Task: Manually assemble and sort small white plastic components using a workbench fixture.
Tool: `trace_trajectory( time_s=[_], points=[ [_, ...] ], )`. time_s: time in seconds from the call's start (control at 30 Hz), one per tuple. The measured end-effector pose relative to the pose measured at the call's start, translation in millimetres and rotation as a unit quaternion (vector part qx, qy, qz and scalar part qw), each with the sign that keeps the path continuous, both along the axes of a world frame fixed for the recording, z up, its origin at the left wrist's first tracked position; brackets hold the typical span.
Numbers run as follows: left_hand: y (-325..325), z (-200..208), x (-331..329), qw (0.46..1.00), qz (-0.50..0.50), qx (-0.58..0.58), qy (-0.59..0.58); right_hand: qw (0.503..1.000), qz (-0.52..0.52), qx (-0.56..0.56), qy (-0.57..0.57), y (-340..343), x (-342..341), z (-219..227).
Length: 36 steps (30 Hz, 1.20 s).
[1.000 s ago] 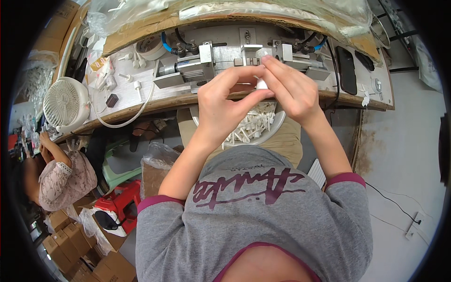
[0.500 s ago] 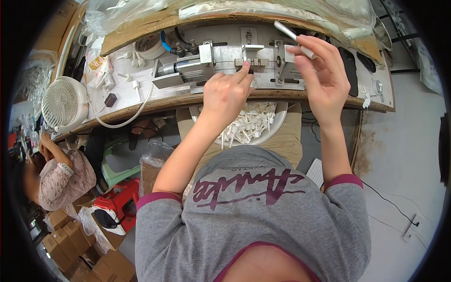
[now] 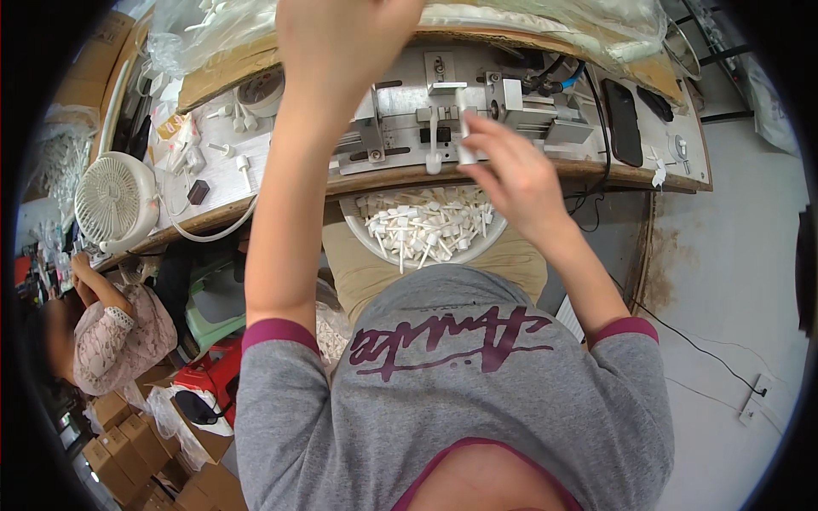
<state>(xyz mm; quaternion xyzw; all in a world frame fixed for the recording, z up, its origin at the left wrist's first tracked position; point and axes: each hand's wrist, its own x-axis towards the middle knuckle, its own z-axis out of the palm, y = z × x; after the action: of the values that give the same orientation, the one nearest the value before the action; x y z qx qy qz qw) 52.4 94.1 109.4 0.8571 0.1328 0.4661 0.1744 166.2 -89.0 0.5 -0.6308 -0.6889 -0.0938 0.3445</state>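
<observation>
My left hand (image 3: 349,38) reaches far forward over the bench to the upper edge of the picture, where its fingers are cut off. My right hand (image 3: 521,177) is beside the metal clamping fixture (image 3: 399,106), thumb and fingers closed on a white plastic tube (image 3: 465,152) that is blurred by motion. Left of that tube, a white stick with a wider white cap (image 3: 434,162) lies across the fixture's middle, its capped end toward me. Below the bench edge, on my lap, a white basin (image 3: 484,253) holds many similar white capped sticks (image 3: 426,226).
A small white fan (image 3: 115,200) stands at the bench's left, near loose white parts and a tape roll (image 3: 260,92). A phone (image 3: 622,123) lies at the right. Cardboard and plastic bags (image 3: 213,51) line the back. Another person (image 3: 123,328) sits at far left.
My left hand has left the fixture and moved up and forward. My right hand has come left and down to the fixture with the tube. A capped stick now shows in the fixture.
</observation>
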Motion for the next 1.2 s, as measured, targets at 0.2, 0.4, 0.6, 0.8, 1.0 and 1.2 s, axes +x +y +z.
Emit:
trace_trajectory(
  time_s=[0.2,0.4,0.6,0.8,1.0,1.2],
  points=[
    [64.4,-19.9,101.9,0.994,0.054,0.079,0.045,0.988,-0.026,-0.065,-0.140,22.9,-22.1,-25.5],
    [65.9,-19.3,146.6,0.913,0.151,0.108,0.363,0.984,-0.032,-0.091,-0.153,29.2,-22.2,-13.6],
    [59.9,-22.1,112.0,0.958,0.080,0.223,0.165,0.991,0.022,-0.127,-0.026,27.3,-10.1,-7.7],
    [3.5,13.2,21.8,0.997,-0.050,-0.001,-0.063,0.983,-0.095,0.114,0.107,74.1,78.4,83.3],
    [-53.7,-26.9,-29.4,0.994,-0.086,-0.066,0.026,0.935,-0.164,-0.076,-0.306,168.5,221.3,71.6],
    [-81.8,-108.9,-59.4,0.991,-0.001,-0.041,0.126,0.953,-0.123,-0.086,-0.264,182.8,190.9,69.2]
  ],
)
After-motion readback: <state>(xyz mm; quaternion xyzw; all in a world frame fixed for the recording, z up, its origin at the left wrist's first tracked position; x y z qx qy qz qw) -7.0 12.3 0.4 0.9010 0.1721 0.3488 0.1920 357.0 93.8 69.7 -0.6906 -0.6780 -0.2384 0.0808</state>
